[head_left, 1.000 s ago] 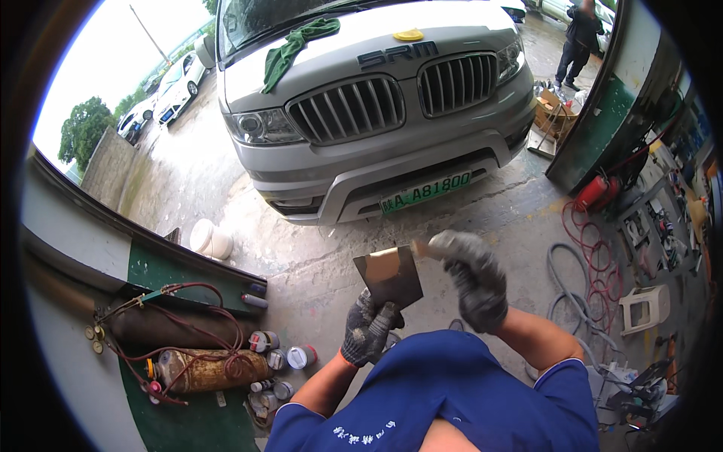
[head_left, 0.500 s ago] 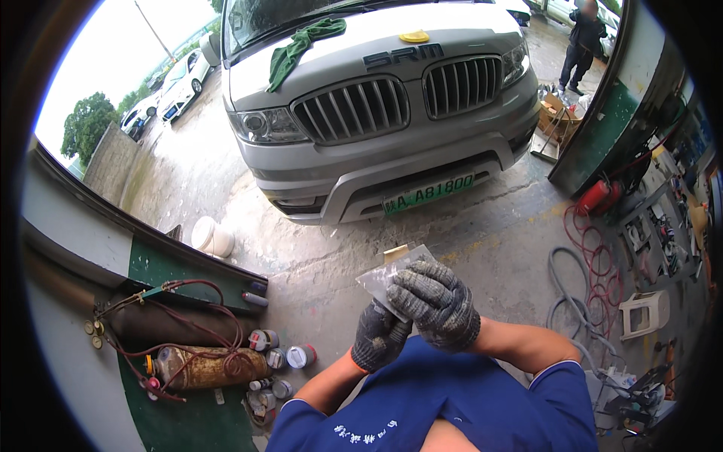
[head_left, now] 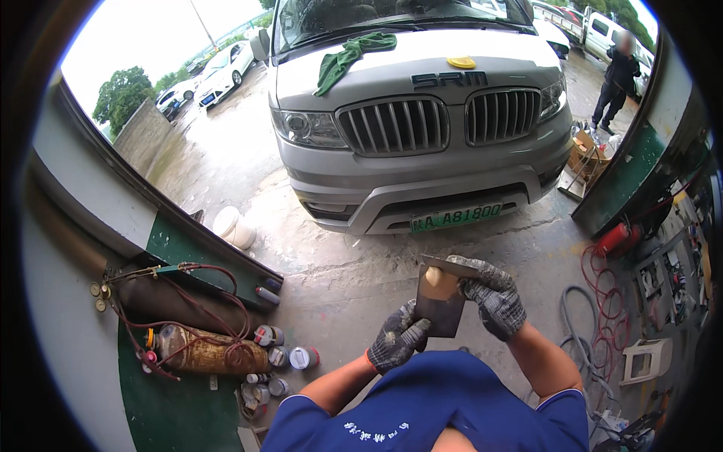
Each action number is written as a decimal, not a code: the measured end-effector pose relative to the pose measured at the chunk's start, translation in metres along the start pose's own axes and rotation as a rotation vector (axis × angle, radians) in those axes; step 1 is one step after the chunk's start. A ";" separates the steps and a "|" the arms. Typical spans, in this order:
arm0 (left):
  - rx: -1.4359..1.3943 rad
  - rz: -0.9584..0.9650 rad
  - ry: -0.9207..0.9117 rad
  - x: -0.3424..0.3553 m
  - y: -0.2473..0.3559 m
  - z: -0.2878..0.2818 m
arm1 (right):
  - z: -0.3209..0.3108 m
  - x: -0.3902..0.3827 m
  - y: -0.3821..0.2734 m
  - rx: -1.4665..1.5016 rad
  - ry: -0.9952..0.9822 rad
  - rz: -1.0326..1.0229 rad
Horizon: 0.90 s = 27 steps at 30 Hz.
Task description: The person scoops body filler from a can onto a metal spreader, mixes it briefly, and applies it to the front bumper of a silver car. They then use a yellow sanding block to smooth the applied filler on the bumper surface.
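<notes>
My left hand [head_left: 397, 337], in a worn grey knit glove, grips the lower left edge of a dark flat rectangular putty board [head_left: 440, 318]. A beige lump of putty [head_left: 434, 277] and a tan smear lie on the board's upper part. At the board's upper right, my right hand [head_left: 495, 300], gloved alike, is closed on a thin dark putty spreader [head_left: 468, 265]. The spreader's edge is over or against the board beside the putty; which of the two I cannot tell. Both hands are in front of my chest.
A silver-grey van [head_left: 392, 173] faces me, with a green cloth [head_left: 348, 60] and a yellow pad [head_left: 461, 62] on its hood. Gas cylinders [head_left: 207, 350] and cans [head_left: 303, 358] are at left. Hoses [head_left: 580, 324] and a plastic stool [head_left: 646, 360] are at right. A person [head_left: 619, 83] stands far right.
My right hand has moved right and turned, uncovering the putty on the board. The board now shows its dark face. The view has shifted, so the van appears further right and lower.
</notes>
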<state>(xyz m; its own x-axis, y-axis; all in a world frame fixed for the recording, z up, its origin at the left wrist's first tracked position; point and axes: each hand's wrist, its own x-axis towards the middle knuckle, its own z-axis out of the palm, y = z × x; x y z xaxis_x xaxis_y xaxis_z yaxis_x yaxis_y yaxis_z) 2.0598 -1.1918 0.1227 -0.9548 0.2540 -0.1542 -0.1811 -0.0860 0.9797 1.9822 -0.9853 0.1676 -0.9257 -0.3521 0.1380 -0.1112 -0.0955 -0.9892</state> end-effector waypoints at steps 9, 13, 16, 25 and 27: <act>0.621 0.555 0.180 0.011 -0.010 0.010 | 0.027 -0.017 0.006 -0.846 0.011 -0.896; 0.442 0.537 0.144 0.014 -0.013 -0.004 | 0.014 -0.017 0.011 -0.664 -0.151 -0.834; 0.123 0.205 0.119 0.004 0.000 0.003 | -0.001 -0.009 0.013 -0.193 0.068 -0.613; 0.071 -0.004 0.070 0.002 -0.001 0.004 | -0.008 0.000 0.013 -0.164 -0.007 -0.095; 0.165 0.018 0.087 0.004 0.004 0.007 | -0.009 0.004 0.012 -0.630 0.109 -0.558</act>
<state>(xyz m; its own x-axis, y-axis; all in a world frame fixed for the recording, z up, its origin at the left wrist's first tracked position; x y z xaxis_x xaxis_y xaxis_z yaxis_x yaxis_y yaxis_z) 2.0572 -1.1846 0.1275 -0.9756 0.1691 -0.1398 -0.1293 0.0716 0.9890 1.9738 -0.9795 0.1558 -0.7015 -0.3126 0.6405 -0.7126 0.3194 -0.6246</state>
